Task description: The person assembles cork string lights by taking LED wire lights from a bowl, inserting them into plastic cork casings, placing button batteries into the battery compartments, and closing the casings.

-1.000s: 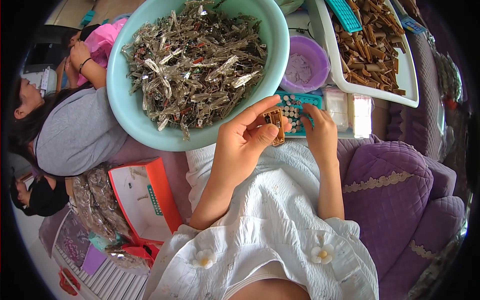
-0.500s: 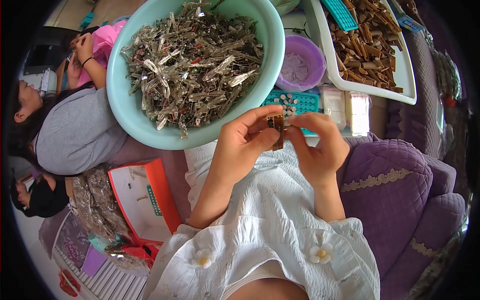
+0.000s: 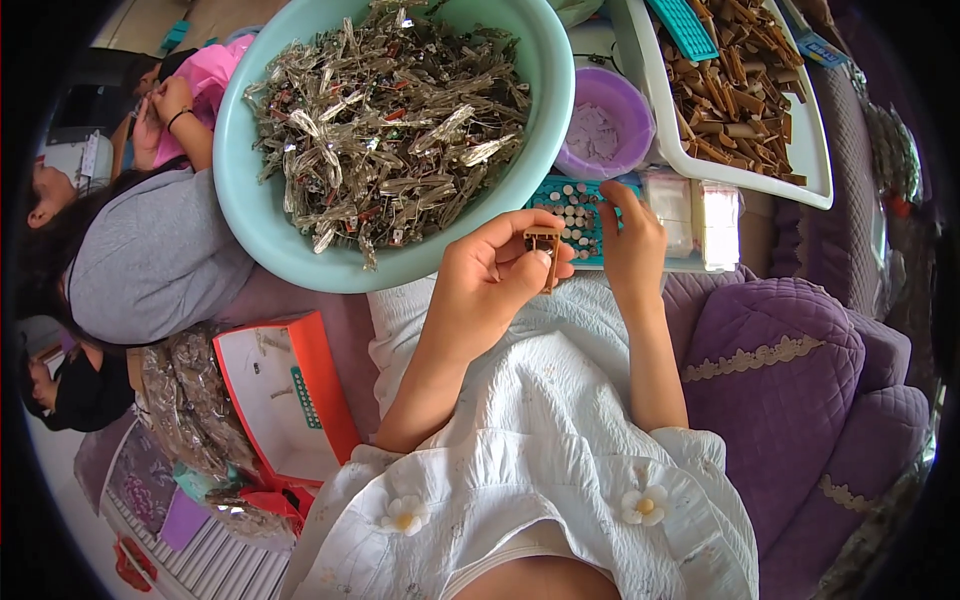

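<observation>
Right in the middle, the left hand (image 3: 490, 280) holds a small brown case (image 3: 542, 233). The thumb lies on the front of the case, the fingers go round the back, and the grip is closed on it. The case is tipped up on end, between the big green tub (image 3: 548, 100) and the right hand (image 3: 637, 245), just in front of a flat blue-green tray (image 3: 543, 190).

The right hand is over the right side of that tray, with its fingers bent and pointing away from the person. Its fingertips are small and partly hidden, so one cannot tell if they pinch anything. Lots of round silvery bits (image 3: 575, 213) sit on the tray, near those fingers.

Thin, shiny bundles of wire (image 3: 390, 130) fill the tub in a big heap. Just past the tray is a purple bowl (image 3: 640, 110) with white scraps (image 3: 592, 135) inside. To the right of the bowl, a white bin (image 3: 820, 172) is full of brown curved pieces (image 3: 740, 110). Clear packets (image 3: 668, 215) are just beside the tray, on its right.

The person wears a white dress (image 3: 520, 400). A red box (image 3: 335, 385) with a white inside is on the left, and a co-worker in a grey top (image 3: 165, 250) is past it, near some pink cloth (image 3: 205, 95).
</observation>
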`<state>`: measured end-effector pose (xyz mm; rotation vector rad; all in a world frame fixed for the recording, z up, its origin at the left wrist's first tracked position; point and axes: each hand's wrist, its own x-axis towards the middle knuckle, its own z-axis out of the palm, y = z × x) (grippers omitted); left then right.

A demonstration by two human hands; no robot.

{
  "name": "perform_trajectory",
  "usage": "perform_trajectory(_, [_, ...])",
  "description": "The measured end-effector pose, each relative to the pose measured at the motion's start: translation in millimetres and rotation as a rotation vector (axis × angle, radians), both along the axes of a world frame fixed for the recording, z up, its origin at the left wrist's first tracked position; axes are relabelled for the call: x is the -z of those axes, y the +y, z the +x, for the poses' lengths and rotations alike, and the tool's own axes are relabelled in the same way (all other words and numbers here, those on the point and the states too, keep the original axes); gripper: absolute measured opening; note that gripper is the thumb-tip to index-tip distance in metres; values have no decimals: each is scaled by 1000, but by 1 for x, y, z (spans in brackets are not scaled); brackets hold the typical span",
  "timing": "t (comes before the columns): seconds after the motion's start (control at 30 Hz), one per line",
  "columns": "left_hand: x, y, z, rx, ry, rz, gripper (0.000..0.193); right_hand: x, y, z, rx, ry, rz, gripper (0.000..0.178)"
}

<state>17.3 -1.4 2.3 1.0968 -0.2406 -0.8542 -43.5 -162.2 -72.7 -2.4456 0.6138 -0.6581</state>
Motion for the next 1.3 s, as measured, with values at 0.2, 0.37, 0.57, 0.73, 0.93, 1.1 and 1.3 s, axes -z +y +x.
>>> perform_trajectory(0.2, [3, 2, 0, 34, 63, -31, 28, 7, -4, 5, -69, 80, 23, 16])
perform_trajectory(0.37, [2, 0, 0, 57, 68, -18, 32, -2, -6, -3, -52, 3, 158, 17])
perform_trajectory(0.57, [3, -1, -3, 88, 56, 7, 31, -59, 31, -18, -150, -455, 452, 22])
perform_trajectory(0.73, [7, -3, -4, 94, -12, 44, 28, -64, 36, -15, -356, -408, 245, 20])
perform_trajectory(0.93, [2, 1, -8, 37, 39, 7, 24, -60, 27, -25, -267, -399, 495, 18])
perform_trajectory(1.1, [4, 8, -4, 5, -69, 7, 22, -20, 6, -19, 93, -157, 434, 17])
perform_trajectory(1.3, [4, 10, -3, 24, -33, 22, 22, 6, 5, -6, -44, 60, 142, 20])
